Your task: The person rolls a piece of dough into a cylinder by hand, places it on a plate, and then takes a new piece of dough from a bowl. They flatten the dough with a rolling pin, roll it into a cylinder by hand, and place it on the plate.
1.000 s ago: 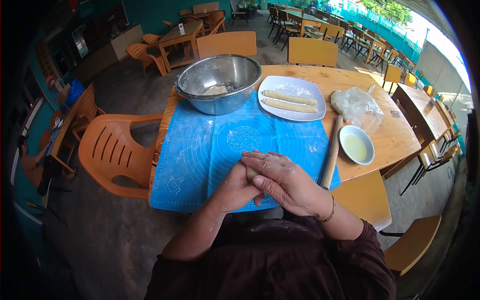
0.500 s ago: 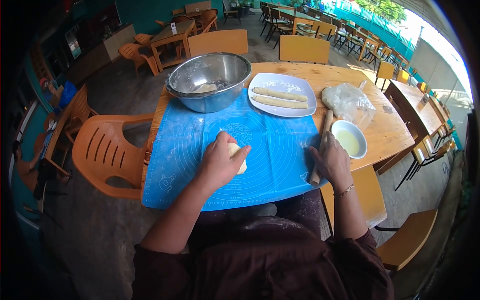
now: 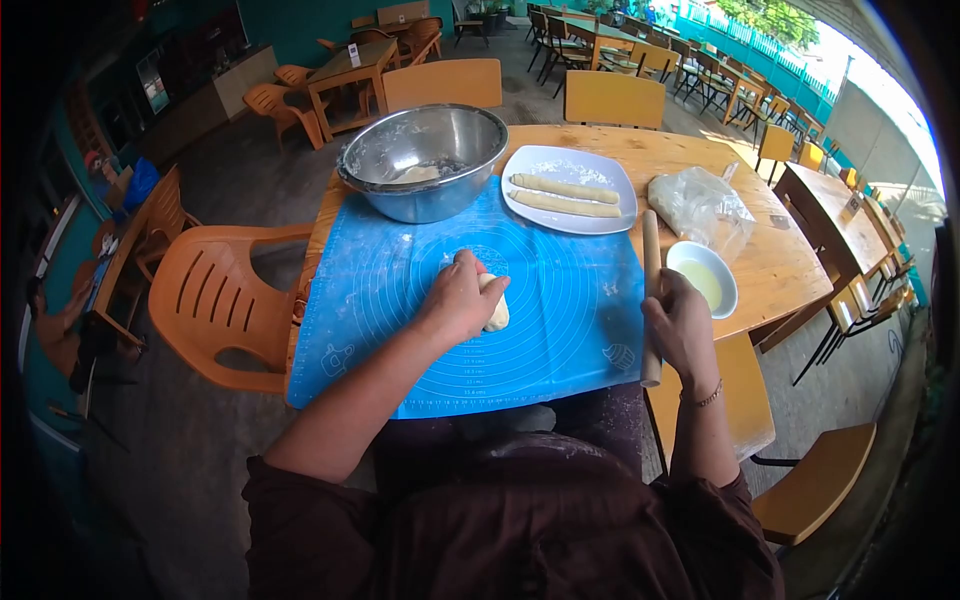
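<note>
My left hand (image 3: 460, 302) is closed around a small pale piece of dough (image 3: 497, 315) over the middle of the mat; the fingers cover part of the dough. In my right hand (image 3: 686, 325) is a slim wooden rolling pin (image 3: 651, 245), gripped around its middle and pointing away from me at the mat's right edge. Beneath the dough lies a blue silicone mat (image 3: 560, 340) printed with circles and measurements. Just right of the rolling pin stands a small white bowl (image 3: 731, 300) with pale yellow liquid, close to my right fingers.
At the back left of the wooden table (image 3: 780, 270) stands a steel mixing bowl (image 3: 425, 205), floury inside. Beside it, a white plate (image 3: 560, 160) carries two dough strips (image 3: 565, 204). A clear plastic bag (image 3: 700, 205) sits farther right. An orange chair (image 3: 225, 310) stands at the left.
My right hand has closed around the rolling pin and shifted it slightly right and more upright in view. My left hand, with the dough, has moved slightly right; the whole view shifted a little too.
</note>
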Motion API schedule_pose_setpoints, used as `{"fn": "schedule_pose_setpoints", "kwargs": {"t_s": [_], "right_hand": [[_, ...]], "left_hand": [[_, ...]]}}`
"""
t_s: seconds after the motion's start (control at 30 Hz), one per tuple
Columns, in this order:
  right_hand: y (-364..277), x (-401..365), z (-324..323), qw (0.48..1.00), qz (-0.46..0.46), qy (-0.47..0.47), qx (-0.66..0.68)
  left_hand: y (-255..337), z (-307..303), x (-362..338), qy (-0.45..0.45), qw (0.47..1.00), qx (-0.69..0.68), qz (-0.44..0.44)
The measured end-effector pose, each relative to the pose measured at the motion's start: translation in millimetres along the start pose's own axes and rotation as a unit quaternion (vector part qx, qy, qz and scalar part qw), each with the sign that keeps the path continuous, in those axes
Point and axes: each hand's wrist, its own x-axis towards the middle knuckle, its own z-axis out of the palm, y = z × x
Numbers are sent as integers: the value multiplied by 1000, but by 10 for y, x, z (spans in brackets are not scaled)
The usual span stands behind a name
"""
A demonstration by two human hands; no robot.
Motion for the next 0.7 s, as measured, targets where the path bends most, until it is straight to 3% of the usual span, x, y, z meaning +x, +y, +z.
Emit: {"fn": "schedule_pose_setpoints", "kwargs": {"t_s": [0.03,0.13,0.17,0.2,0.23,0.3,0.37,0.47,0.53,0.6,0.7], "right_hand": [[-33,-50,-63,998,8,6,62],[-103,-203,-170,978,11,21,206],[-135,-237,-208,957,6,33,287],[-190,-260,-286,946,-4,5,324],[-174,-251,-281,946,-4,2,324],[-135,-209,-278,943,-42,-50,327],[-184,-150,-222,951,-45,-105,288],[-370,-92,-104,952,-73,-110,278],[-406,15,-10,960,-150,-103,214],[-485,110,68,961,-143,-129,200],[-627,202,134,960,-86,-193,183]], "left_hand": [[-57,26,26,40,994,85,51],[-99,-70,5,32,990,114,74],[-77,-140,-11,31,991,112,71],[-47,-230,-26,-29,999,19,20],[-55,-299,-30,-89,993,-74,-30],[-221,-267,17,-75,996,-50,-3],[-243,-268,-70,-35,995,15,89],[-73,-288,-196,-62,995,-27,77],[-120,-237,-179,-68,994,-57,67],[-125,-228,-200,-76,991,-88,61],[-151,-304,-234,85,996,5,26]]}}
